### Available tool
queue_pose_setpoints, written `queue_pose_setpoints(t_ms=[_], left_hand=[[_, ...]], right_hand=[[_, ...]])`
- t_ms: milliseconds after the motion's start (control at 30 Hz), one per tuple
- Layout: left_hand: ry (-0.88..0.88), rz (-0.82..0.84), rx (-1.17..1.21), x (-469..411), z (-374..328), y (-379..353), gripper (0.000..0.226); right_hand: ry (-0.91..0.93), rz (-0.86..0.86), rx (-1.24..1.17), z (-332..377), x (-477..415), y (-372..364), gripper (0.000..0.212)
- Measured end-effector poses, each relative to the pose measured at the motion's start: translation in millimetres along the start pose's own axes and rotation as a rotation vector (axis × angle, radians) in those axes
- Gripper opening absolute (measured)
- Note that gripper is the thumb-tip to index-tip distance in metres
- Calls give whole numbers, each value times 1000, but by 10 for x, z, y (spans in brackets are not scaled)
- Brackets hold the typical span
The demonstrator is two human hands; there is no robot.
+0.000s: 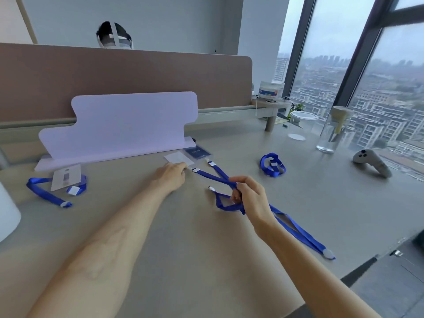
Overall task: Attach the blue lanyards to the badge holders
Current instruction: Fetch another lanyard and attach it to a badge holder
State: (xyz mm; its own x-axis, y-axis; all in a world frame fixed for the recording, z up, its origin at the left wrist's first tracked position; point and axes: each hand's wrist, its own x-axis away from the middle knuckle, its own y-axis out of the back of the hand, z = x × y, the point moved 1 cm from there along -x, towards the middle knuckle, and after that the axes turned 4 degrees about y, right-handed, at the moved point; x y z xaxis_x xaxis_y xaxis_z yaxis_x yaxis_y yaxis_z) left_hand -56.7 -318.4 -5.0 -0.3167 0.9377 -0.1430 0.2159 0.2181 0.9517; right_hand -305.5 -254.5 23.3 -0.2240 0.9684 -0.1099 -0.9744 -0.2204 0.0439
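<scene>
Two badge holders lie side by side past my hands: a clear one (179, 159) and one with a dark blue card (197, 152). Two blue lanyards (214, 174) run from their clips and cross. My right hand (249, 198) grips these lanyards where they cross, its fingers curled round the straps, and their tails (302, 235) trail to the desk's right edge. My left hand (171, 175) rests on the desk with its fingertips at the near corner of the clear holder, beside the lanyard clip (195, 170). Whether it pinches anything is hidden. A third holder (65, 179) with a lanyard lies at the left.
A coiled blue lanyard (273, 165) lies right of centre. A white stand (124, 127) stands behind the holders. A grey controller (371, 162), a glass bottle (333, 131) and a clear jar (300, 125) are at the right. Another person sits behind the partition (137, 72).
</scene>
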Motion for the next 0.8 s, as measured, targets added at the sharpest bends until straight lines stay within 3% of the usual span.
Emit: queue_pose_setpoints(t_ms=[233,400,667,800], left_hand=[[49,54,-13,39,-34,30,34],[72,38,-1,97,-60,-27,33],[89,57,-25,254,-196,-16,49],[-107,-46,58,518,-415,-50,55]], right_hand=[[-24,184,351,108,219,249,28],[55,213,606,278,397,536,20],[173,123,627,557,711,1004,14],[106,183,596,389,755,972,20]])
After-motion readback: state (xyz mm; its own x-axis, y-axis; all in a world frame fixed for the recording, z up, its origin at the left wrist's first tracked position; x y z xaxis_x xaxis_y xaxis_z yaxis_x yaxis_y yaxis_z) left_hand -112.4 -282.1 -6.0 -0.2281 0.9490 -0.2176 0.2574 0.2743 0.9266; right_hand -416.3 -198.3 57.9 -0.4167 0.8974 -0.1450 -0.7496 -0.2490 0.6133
